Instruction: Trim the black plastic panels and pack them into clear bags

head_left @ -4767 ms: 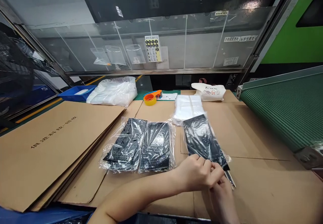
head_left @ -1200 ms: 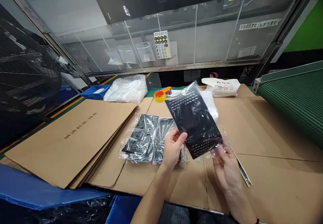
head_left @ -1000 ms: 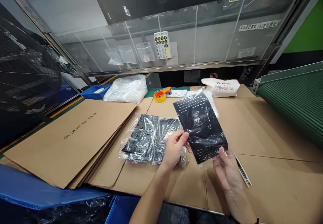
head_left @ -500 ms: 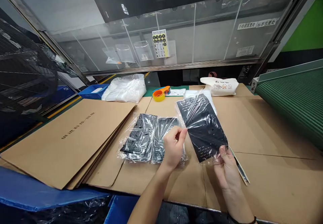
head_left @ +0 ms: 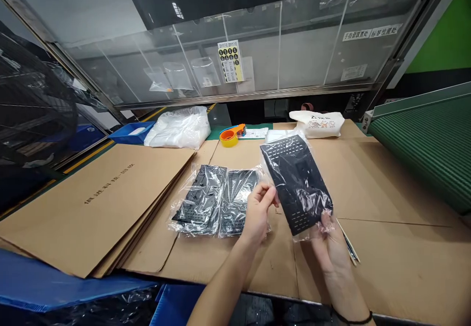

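Note:
A flat black slotted panel (head_left: 294, 179) in a clear plastic bag is held up at a tilt above the cardboard. My right hand (head_left: 329, 238) grips its lower right corner, with the thumb on top of the crumpled film. At the bag's left edge, my left hand (head_left: 260, 211) pinches the clear film between thumb and fingertips. Behind that hand lie two more bagged black panels, a left one (head_left: 202, 196) and a right one (head_left: 235, 198), side by side. My left hand partly covers the right one.
Stacked cardboard sheets (head_left: 110, 188) lie at left. Thin sticks (head_left: 349, 245) rest beside my right hand. Toward the back are a tape dispenser (head_left: 230, 137), a white plastic bundle (head_left: 180, 127), a blue tray (head_left: 128, 137) and a white pouch (head_left: 318, 124). A green ribbed conveyor (head_left: 430, 135) stands right.
My left hand has shifted slightly right, its fist loosening into a pinch at the bag's edge. The film's creases have moved toward the panel's lower right. The view has shifted a little.

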Tool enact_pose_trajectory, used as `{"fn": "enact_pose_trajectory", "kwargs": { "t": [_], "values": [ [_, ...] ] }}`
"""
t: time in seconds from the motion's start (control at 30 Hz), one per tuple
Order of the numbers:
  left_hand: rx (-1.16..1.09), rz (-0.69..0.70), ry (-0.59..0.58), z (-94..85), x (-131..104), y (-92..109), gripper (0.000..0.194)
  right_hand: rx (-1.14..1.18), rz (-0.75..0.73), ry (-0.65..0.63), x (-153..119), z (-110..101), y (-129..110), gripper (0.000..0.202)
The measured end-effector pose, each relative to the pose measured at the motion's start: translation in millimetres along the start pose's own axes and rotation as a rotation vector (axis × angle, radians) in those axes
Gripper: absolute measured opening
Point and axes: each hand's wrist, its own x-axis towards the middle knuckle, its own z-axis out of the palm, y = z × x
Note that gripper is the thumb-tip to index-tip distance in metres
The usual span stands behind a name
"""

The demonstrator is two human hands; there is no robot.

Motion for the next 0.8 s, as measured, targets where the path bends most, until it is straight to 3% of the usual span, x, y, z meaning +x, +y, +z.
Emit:
{"fn": "enact_pose_trajectory", "kwargs": {
  "t": [0.2, 0.43, 0.53, 0.7, 0.8],
  "values": [
    [0.131, 0.119, 0.092, -6.3, 7.1, 4.8, 0.025, 0.086, -0.01, 0.101, 0.6, -1.7, -2.3, 0.04],
    [0.114, 0.078, 0.093, -5.7, 9.8, 8.8, 0.027, 0.11, -0.004, 0.116, -3.3, 2.6, -3.7, 0.038],
    [0.125, 0.002, -0.007, -5.7, 6.5, 7.0, 0.03, 0.105, 0.006, 0.094, -5.7, 7.3, -4.8, 0.036],
    [0.215, -0.203, -0.286, -7.8, -6.5, -0.5, 0.032, 0.068, -0.024, 0.035, -4.6, 12.4, -6.5, 0.035],
    [0.246, -0.221, -0.322, -7.4, -13.2, -4.0, 0.034, 0.067, -0.024, 0.029, -2.1, 12.0, -5.7, 0.043]
  ]
}}
